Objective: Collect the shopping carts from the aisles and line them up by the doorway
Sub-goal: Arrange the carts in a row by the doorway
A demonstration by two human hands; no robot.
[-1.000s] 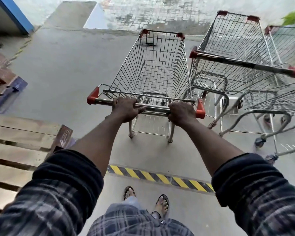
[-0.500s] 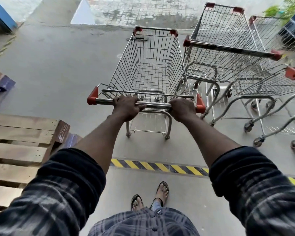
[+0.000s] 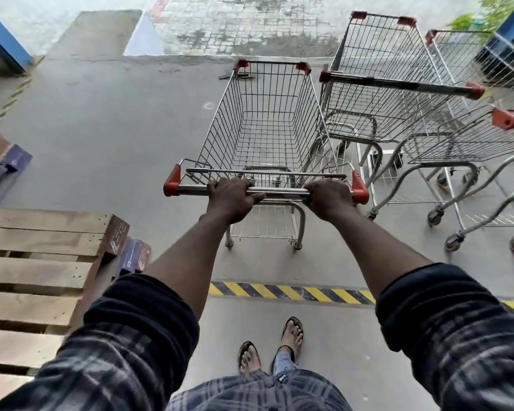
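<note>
shopping cart [image 3: 267, 126] stands just left of the parked carts [image 3: 380, 108]; your left hand [image 3: 233, 200] and right hand [image 3: 330, 198] both curl tight round its handle bar [image 3: 282, 191]; printed logo [image 3: 118, 234] on the pallet [image 3: 39, 241] is too blurred to read

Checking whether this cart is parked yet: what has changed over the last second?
Little moved: the right foot has stepped ahead of the left foot, which led before. Both the left hand and the right hand keep their grip on the handle; the cart stays just past the striped line, beside the parked carts.
</note>
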